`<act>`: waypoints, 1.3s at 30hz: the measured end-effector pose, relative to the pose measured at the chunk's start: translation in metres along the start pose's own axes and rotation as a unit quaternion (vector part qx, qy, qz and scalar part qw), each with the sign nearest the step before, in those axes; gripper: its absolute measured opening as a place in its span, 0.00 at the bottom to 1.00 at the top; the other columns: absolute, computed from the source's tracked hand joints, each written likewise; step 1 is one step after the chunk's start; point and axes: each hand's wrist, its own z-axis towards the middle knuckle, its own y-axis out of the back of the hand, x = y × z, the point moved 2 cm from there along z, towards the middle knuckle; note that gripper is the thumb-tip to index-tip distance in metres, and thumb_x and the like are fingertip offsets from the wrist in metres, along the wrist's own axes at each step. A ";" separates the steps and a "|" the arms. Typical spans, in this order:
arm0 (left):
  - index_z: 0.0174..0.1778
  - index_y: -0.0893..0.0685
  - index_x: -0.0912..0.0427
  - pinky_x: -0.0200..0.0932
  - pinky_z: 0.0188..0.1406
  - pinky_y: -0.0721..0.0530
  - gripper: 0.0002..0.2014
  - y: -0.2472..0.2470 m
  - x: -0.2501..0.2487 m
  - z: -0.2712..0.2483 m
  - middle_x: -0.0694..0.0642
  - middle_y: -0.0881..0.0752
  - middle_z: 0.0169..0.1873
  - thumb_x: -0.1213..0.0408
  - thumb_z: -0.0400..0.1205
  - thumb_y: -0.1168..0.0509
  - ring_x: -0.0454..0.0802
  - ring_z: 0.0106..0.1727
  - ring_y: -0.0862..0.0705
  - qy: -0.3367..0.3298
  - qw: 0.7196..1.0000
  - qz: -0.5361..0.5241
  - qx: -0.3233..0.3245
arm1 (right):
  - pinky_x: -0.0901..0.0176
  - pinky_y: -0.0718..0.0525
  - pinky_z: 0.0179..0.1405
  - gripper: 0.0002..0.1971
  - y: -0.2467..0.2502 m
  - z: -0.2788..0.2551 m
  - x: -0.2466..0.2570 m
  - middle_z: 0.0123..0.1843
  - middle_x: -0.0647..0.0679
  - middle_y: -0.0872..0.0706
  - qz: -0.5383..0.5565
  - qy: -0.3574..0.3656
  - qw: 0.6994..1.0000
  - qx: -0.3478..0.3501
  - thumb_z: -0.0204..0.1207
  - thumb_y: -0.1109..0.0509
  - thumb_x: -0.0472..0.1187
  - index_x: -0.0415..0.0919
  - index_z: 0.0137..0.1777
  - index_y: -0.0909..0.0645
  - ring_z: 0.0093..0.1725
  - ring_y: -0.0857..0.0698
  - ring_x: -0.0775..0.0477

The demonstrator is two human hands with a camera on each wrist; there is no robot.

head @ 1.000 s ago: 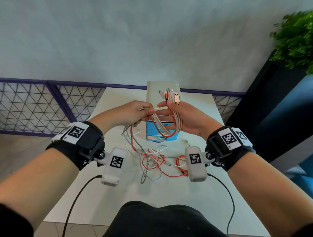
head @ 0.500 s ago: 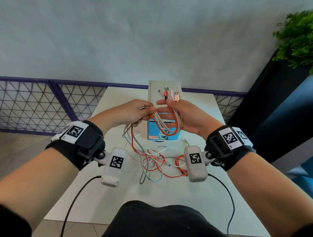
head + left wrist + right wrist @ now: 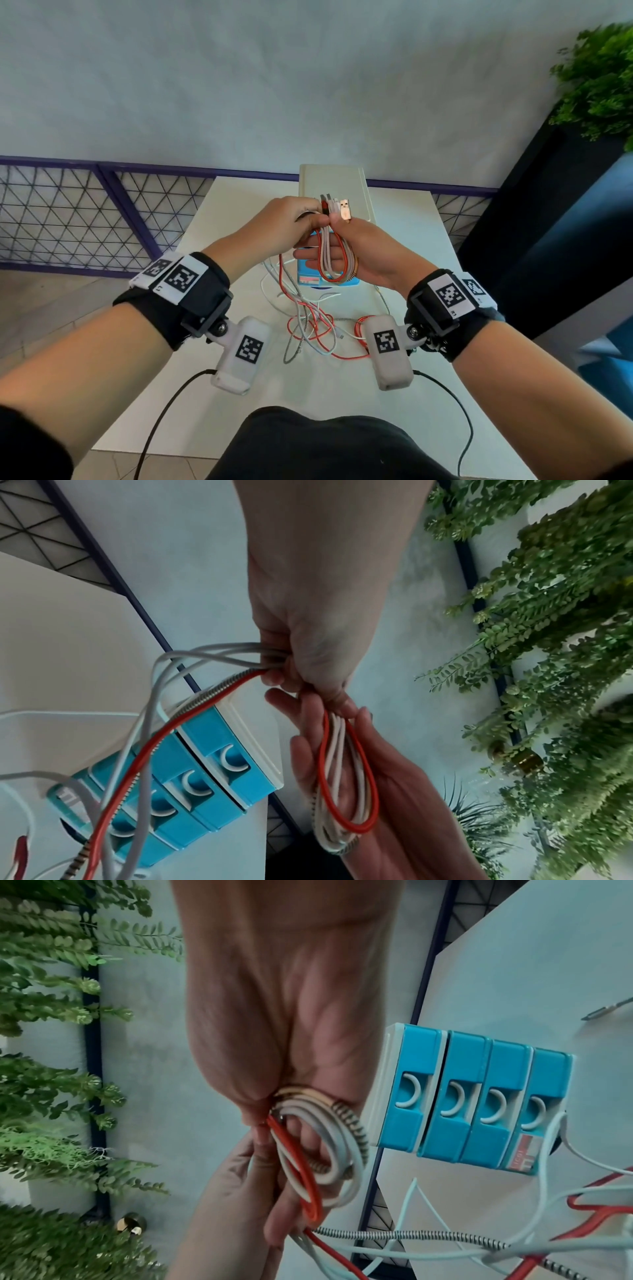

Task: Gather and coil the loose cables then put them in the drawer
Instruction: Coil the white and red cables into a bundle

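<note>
A bundle of red, white and braided cables [image 3: 331,255] is looped over my right hand [image 3: 356,246], whose thumb pins the plug ends [image 3: 337,209] at the top. The loop [image 3: 346,785] hangs across the right palm, and the coil [image 3: 318,1148] also shows in the right wrist view. My left hand [image 3: 291,222] grips the trailing strands [image 3: 219,664] right beside the right thumb. The loose tails [image 3: 311,325] lie tangled on the white table [image 3: 205,394]. A blue drawer unit [image 3: 479,1110] with several shut drawers stands behind the hands.
A beige flat box [image 3: 334,185] lies on top of the drawer unit. A purple mesh railing [image 3: 85,212] runs behind the table. Green plants [image 3: 596,78] and a dark blue panel stand at the right. Black cords hang from the wrist cameras.
My left hand has moved up and right to meet the right thumb, drawing the trailing strands up from the table. The right hand keeps the loop.
</note>
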 end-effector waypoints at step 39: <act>0.43 0.20 0.46 0.50 0.60 0.31 0.08 -0.051 0.119 -0.056 0.42 0.17 0.36 0.47 0.78 0.37 0.46 0.45 0.20 0.189 0.962 0.087 0.177 | 0.64 0.22 0.24 0.10 0.008 0.024 0.019 0.30 0.50 0.27 -0.005 0.141 0.958 -0.250 0.84 0.48 0.31 0.38 0.47 0.25 0.24 0.30 0.55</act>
